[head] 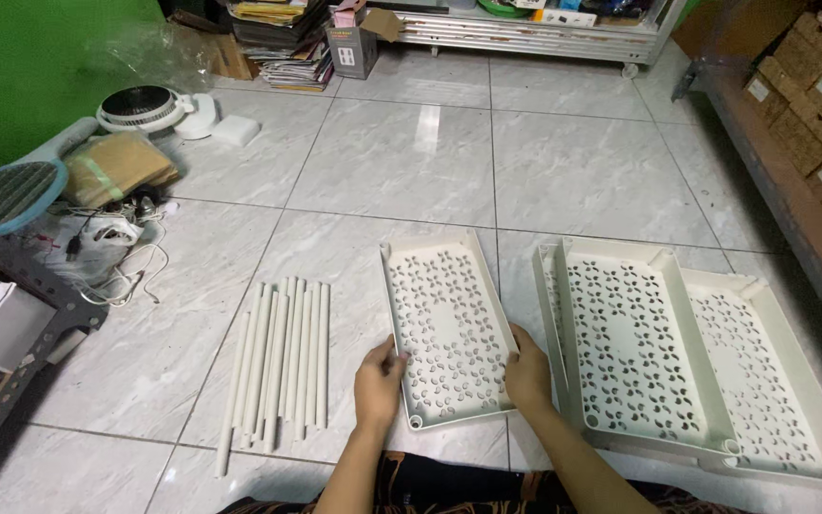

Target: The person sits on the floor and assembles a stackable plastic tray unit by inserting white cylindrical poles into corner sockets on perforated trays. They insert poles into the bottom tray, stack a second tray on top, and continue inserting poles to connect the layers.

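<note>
while both hands clasp one perforated tray, two trays and roughly ten tubes lie beside.

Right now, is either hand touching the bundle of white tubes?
No. Both the left hand and right hand grip the perforated tray; the tubes lie apart.

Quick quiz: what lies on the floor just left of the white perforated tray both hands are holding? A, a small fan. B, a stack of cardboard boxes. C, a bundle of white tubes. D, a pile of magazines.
C: a bundle of white tubes lies side by side on the tiled floor, just beyond the left hand, which with the right hand grips the perforated tray.
</note>
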